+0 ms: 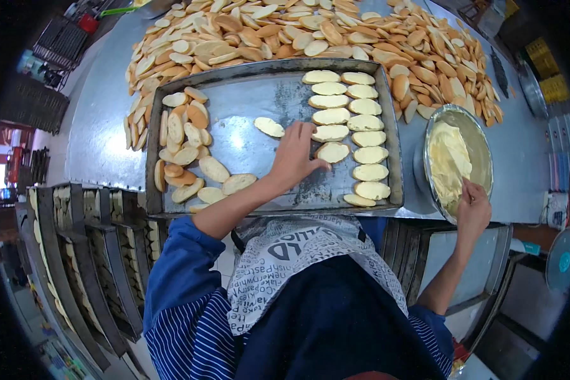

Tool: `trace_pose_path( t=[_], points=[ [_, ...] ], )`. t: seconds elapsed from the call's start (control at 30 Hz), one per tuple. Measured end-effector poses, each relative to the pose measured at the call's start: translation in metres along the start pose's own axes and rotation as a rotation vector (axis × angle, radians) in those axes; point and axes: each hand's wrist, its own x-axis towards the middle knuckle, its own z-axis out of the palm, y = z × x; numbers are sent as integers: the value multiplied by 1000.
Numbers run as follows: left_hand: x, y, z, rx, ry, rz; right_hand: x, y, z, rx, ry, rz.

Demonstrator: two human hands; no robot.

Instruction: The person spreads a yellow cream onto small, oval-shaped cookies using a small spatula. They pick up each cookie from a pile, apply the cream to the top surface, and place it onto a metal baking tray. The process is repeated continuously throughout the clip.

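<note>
"What is carried at the left of the surface (pixel 95 139)?"

"A tray (pixel 278 95) is set along the near edge, with plain slices (pixel 175 128) gathered by its left edge."

"And toward the middle?"

"A loose coated slice (pixel 270 127) is seen just left of the left hand (pixel 292 155), its long axis tilted toward the tray's near right corner."

"How is that hand held?"

"Opened, with thumb and fingers spread about the left end of the end slice (pixel 332 152), the nearest to the tray's near edge in the left column (pixel 329 101). Whether it is pressed or only framed cannot be told."

"How is the end slice placed?"

"Just right of the left hand, by far the nearer one, with its long axis roughly parallel to the near edge, beside the right column (pixel 370 139)."

"And farther right?"

"Beyond the tray's right edge, pale spread (pixel 448 152) is held in a bowl (pixel 483 152). The right hand (pixel 474 209) is seen at its near rim, fingers drawn together; what is gripped cannot be told."
</note>
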Motion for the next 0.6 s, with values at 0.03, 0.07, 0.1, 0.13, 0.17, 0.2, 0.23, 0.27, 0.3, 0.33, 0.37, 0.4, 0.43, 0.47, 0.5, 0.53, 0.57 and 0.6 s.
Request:
trace_pose_path(
  t=[0.03, 0.07, 0.1, 0.13, 0.17, 0.2, 0.23, 0.27, 0.3, 0.33, 0.37, 0.4, 0.43, 0.47, 0.5, 0.53, 0.57, 0.6],
  points=[
    [1, -8, -9, 15, 47, 28, 3, 3, 1, -64, -77, 11],
    [1, -15, -23, 78, 34, -48, 7, 5, 2, -130, -154, 18],
    [0, -22, -41, 140, 22, -126, 11, 7, 4, -197, -230, 25],
    [-4, -31, -57, 200, 11, -202, 14, 11, 6, -136, -273, -11],
    [-12, -44, -74, 338, -4, -319, 18, 16, 8, -77, -317, -49],
    [-20, -57, -89, 472, -27, -428, 19, 18, 10, -21, -359, -74],
    [-27, -62, -104, 607, -95, -568, 21, 15, 6, 98, -418, -45],
    [-34, -63, -120, 740, -165, -708, 23, 18, 5, 189, -449, -15],
    [-46, -64, -131, 763, -161, -707, 26, 25, 5, 279, -480, 20],
    [-59, -64, -139, 786, -155, -706, 29, 32, 5, 370, -510, 55],
    [-70, -69, -142, 792, -157, -710, 31, 35, 4, 452, -534, 120],
    [-80, -76, -140, 799, -159, -712, 33, 38, 3, 534, -557, 188],
    [-85, -78, -137, 801, -164, -711, 35, 42, 0, 612, -575, 259],
    [-88, -78, -135, 769, -135, -730, 35, 48, 2, 665, -547, 290],
    [-89, -78, -133, 737, -109, -748, 35, 55, 6, 719, -517, 321],
    [-88, -78, -131, 707, -81, -763, 35, 60, 7, 774, -485, 354],
    [-86, -80, -129, 659, -47, -727, 35, 63, 4, 825, -481, 370],
    [-85, -83, -126, 611, -14, -691, 34, 66, 2, 844, -446, 380]
  ],
)
